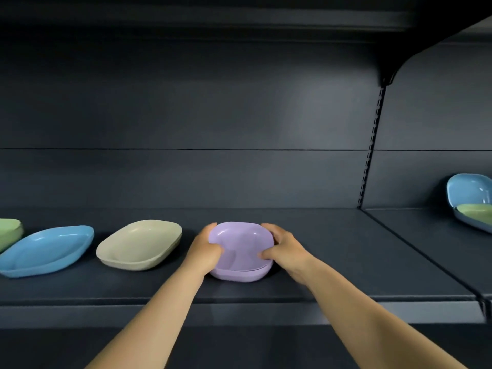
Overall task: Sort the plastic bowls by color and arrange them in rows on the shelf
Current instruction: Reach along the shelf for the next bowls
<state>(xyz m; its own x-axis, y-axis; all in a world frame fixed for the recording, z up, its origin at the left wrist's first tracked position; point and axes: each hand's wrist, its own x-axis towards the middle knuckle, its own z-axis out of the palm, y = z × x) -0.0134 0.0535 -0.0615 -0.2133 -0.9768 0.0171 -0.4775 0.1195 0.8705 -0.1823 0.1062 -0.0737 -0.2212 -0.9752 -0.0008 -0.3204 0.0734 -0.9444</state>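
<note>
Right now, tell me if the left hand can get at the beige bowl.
Probably yes. The left hand grips the purple bowl, but the beige bowl sits just to its left on the same shelf with nothing between them. It would have to let go first.

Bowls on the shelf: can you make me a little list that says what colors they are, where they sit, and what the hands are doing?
purple bowls: two nested, middle of the shelf
left hand: grips the purple bowls' left side
right hand: grips their right side
beige bowl: left of the purple, apart from it
blue bowl: left of the beige
green bowl: far left, cut off by the picture edge
far-right pile: a blue bowl leaning up, a green one lying in another blue one, in the next shelf bay
</note>
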